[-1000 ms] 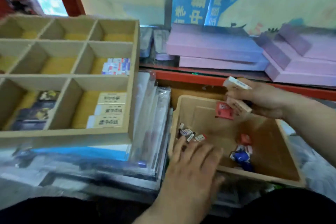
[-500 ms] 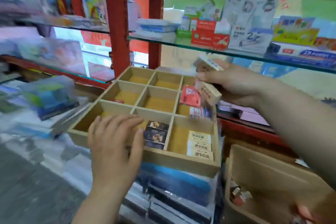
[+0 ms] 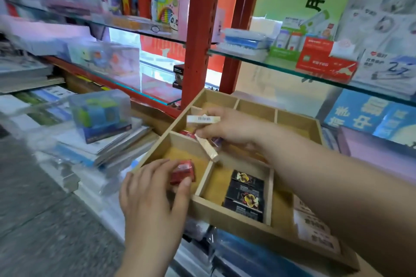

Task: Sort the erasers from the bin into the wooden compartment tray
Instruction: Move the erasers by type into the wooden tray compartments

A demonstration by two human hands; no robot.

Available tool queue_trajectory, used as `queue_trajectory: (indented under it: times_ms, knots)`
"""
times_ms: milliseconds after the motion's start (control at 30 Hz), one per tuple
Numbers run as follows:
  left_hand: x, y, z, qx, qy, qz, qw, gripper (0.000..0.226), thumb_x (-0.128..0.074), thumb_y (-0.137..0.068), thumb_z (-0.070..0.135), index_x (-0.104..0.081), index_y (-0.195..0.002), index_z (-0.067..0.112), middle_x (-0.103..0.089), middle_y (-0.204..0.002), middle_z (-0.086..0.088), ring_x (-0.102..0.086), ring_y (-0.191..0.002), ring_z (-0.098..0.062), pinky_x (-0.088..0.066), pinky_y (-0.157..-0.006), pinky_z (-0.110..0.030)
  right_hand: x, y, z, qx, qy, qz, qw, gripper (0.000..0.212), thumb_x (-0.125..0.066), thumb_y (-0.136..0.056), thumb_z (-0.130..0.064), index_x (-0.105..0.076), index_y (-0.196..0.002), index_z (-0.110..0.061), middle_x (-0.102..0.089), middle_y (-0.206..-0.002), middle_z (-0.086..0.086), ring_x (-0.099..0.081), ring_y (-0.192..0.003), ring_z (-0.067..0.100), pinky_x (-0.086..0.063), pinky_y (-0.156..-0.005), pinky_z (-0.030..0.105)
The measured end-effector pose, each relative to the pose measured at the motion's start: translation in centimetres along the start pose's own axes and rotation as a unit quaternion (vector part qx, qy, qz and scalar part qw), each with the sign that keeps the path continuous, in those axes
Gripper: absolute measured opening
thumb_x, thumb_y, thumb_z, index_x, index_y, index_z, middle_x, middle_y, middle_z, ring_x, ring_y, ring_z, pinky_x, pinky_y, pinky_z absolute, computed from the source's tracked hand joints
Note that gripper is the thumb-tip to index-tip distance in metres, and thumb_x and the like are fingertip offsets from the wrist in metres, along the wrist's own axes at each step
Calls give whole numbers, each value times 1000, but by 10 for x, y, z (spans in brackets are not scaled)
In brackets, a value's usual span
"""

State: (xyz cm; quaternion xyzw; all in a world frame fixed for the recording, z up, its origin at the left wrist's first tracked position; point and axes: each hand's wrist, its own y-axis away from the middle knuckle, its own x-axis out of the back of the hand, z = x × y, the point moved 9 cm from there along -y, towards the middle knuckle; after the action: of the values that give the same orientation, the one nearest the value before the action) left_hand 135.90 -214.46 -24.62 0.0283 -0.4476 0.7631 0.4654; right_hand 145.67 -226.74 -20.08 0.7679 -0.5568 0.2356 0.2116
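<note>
Erasers fill both hands over the pale wooden compartment tray (image 3: 236,218), which sits on stacked stationery below the glass shelves. The left hand (image 3: 155,195) pinches a small red-wrapped eraser (image 3: 182,172) between thumb and fingers, low over the front-left compartment. That compartment looks bare, so I'd guess the eraser is being set down there to start a red group.

The right hand (image 3: 227,129) is curled round several at once. A slim white bar eraser (image 3: 203,119) sticks out level on top. A longer cream bar eraser (image 3: 208,148) slants down until its end nearly meets a divider. Something red shows under the fingers, too blurred to name. Carrying a handful like that seems meant to save trips, one kind dropped per compartment.

Glossy black-wrapped erasers (image 3: 245,195) lie in a row in the front-middle compartment. Pale labelled erasers (image 3: 315,229) fill the front-right one, half hidden by the right forearm. The bin is out of sight.

The back compartments look open, so there is room. The walls are close-set, though, and the cream bar's tip could catch on a divider. The red metal shelf post (image 3: 198,29) stands just behind the tray's far corner, which narrows the reach there.
</note>
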Motion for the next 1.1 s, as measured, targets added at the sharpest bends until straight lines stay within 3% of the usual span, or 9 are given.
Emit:
queue_trajectory:
  times_ms: [133,233,433,567,700,800,900,967,1100]
  knots:
    - [0,0,-3,15,13,8,1000,49,-41,-76,45,-61,-107,12,-48,-97,10,-39,-101,-13,-33,-96,-51,-8,1,-6,38,103,-22,994,32,-63,-79,-6,-54,-107,-19,-57,-96,-2,-54,-84,12,-46,-76,26]
    - [2,0,2,17,8,12,1000,53,-42,-76,42,-58,-113,8,-43,-97,8,-37,-101,-14,-36,-89,-62,-9,4,-9,55,126,-33,990,42,-64,-80,-6,-52,-120,-13,-55,-104,-3,-52,-93,7,-41,-79,12]
    - [-2,3,-5,42,35,-13,998,59,-38,-76,45,-56,-118,8,-43,-104,10,-34,-109,-15,-32,-98,-55,-1,11,-9,73,173,-17,982,33,-63,-81,-6,-61,-113,-14,-58,-99,-5,-53,-95,7,-39,-76,7]
    - [-3,3,-9,68,66,-22,995,59,-42,-76,42,-53,-123,8,-44,-107,9,-45,-114,-30,-32,-101,-56,-15,17,-19,106,237,-61,964,37,-68,-78,-18,-60,-114,-19,-55,-107,-6,-48,-91,-1,-34,-76,2]
    - [-4,5,-14,110,118,-37,986,55,-45,-77,28,-47,-129,10,-50,-119,2,-42,-121,-31,-29,-106,-53,-42,19,-19,133,370,-103,913,42,-69,-76,-33,-58,-116,-27,-49,-121,0,-35,-116,15,-26,-95,23]
    - [0,3,-14,104,153,-29,982,51,-43,-76,24,-46,-127,19,-43,-109,18,-41,-115,-15,-32,-103,-53,-56,11,-19,142,455,-118,871,36,-65,-77,-37,-61,-113,-31,-46,-121,0,-32,-114,19,-29,-99,32]
    - [2,1,-13,89,161,-29,983,42,-43,-77,22,-39,-117,33,-35,-102,34,-32,-102,4,-33,-102,-55,-60,6,-22,146,484,-131,853,30,-66,-77,-35,-64,-107,-31,-46,-117,0,-32,-113,19,-29,-94,31]
    - [2,2,-14,79,157,-26,984,41,-44,-77,19,-38,-115,32,-34,-102,35,-36,-100,0,-36,-98,-57,-64,4,-25,157,510,-141,834,25,-67,-77,-31,-65,-101,-28,-46,-116,1,-33,-113,20,-30,-92,31]
    - [2,2,-16,87,157,-35,983,40,-42,-77,22,-38,-114,35,-34,-102,36,-35,-104,-1,-30,-103,-40,-70,-4,-23,162,531,-166,815,14,-69,-74,-30,-62,-85,-25,-52,-112,0,-34,-111,19,-33,-93,35]
